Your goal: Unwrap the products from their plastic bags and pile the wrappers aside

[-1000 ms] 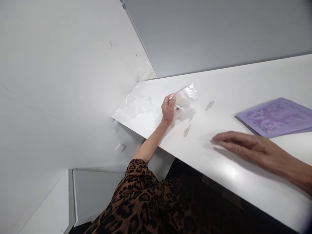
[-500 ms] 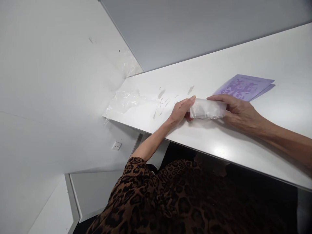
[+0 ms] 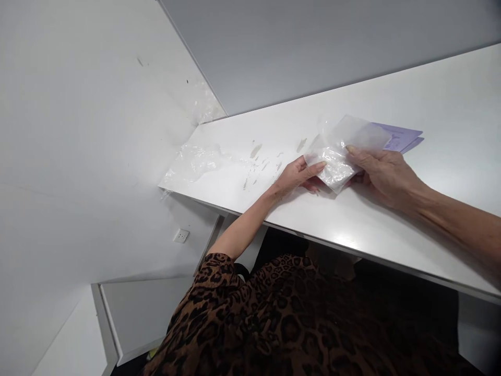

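Observation:
Between my two hands, just above the white table point(image 3: 391, 230), is a clear, crinkled plastic bag point(image 3: 338, 164). My left hand point(image 3: 299, 176) pinches its left edge, thumb on top and fingers underneath. My right hand point(image 3: 385, 169) grips the right side, thumb pressed on the upper face. A whitish, flat, translucent part of the plastic spreads up and away from my hands; whether anything lies inside cannot be made out. Behind it, a purple printed booklet or folded card point(image 3: 407, 140) lies on the table, partly covered by the plastic and my right hand.
Crumpled clear plastic film point(image 3: 195, 162) lies at the table's left end by the white wall point(image 3: 78, 130). Grey scuff marks point(image 3: 256, 151) dot the tabletop. A grey panel point(image 3: 313, 47) rises along the back edge. A wall socket point(image 3: 181, 236) sits below table height.
The plastic, earlier a folded narrow strip between my hands, is now opened out and tilted upward, covering part of the purple booklet. My right thumb has come onto its upper face.

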The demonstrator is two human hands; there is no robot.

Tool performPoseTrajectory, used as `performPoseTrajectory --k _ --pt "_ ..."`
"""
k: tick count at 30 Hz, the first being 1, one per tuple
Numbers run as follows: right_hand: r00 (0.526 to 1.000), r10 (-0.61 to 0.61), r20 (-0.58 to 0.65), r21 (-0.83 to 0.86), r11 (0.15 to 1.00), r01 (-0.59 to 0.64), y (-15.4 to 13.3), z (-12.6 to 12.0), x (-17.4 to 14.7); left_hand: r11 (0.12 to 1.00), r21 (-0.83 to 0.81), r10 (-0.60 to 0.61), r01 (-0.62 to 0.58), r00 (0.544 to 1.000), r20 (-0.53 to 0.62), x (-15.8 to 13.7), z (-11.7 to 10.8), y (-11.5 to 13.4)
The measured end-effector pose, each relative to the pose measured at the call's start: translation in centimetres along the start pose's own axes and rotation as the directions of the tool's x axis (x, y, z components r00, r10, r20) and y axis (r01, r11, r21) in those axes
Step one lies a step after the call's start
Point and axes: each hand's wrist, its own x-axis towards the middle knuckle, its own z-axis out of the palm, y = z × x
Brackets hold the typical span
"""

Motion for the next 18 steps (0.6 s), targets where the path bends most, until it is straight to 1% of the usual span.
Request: performPoseTrajectory --k 3,7,9,10,11,13,15,16,18 --pt "0.999 0.038 -0.006 0.019 0.999 -0.038 0.0 -0.1 0.2 0.989 -0.123 -0.077 0.082 0.996 0.048 0.6 -0.7 0.4" --pt "0.995 0.078 -0.057 0.090 0.993 -0.073 -0.2 -0.4 0.4 0.950 -0.255 -0.141 0.178 0.978 0.155 0.4 -1.0 0.5" --pt "0.994 0.082 -0.077 0.128 0.989 -0.072 -0.4 -0.4 0.4 0.942 -0.280 -0.135 0.183 0.974 0.185 0.1 -0.6 0.4" --pt "0.995 0.069 -0.073 0.116 0.991 -0.060 -0.4 -0.4 0.3 0.943 -0.289 -0.114 0.164 0.977 0.182 -0.1 -0.4 0.4" --pt "0.997 0.045 -0.061 0.075 0.996 -0.041 -0.4 -0.5 0.1 0.945 -0.297 -0.091 0.140 0.981 0.172 -0.2 0.0 0.3" --pt "1.000 -0.016 -0.013 -0.091 0.996 0.015 -0.2 -0.6 -0.1 0.948 -0.303 -0.056 0.095 0.989 0.137 -0.2 0.8 0.2" --pt "0.997 -0.071 0.039 -0.260 0.962 0.079 0.0 -0.8 -0.3 0.949 -0.302 -0.060 0.087 0.993 0.098 0.0 1.6 0.2" --pt "0.994 -0.104 0.043 -0.303 0.946 0.112 0.1 -0.9 -0.3 0.946 -0.310 -0.076 0.094 0.995 0.070 0.1 2.0 0.1" --pt "0.984 -0.178 0.004 -0.327 0.930 0.170 0.2 -1.2 -0.1 0.929 -0.356 -0.112 0.099 0.994 -0.018 0.4 2.6 0.1"
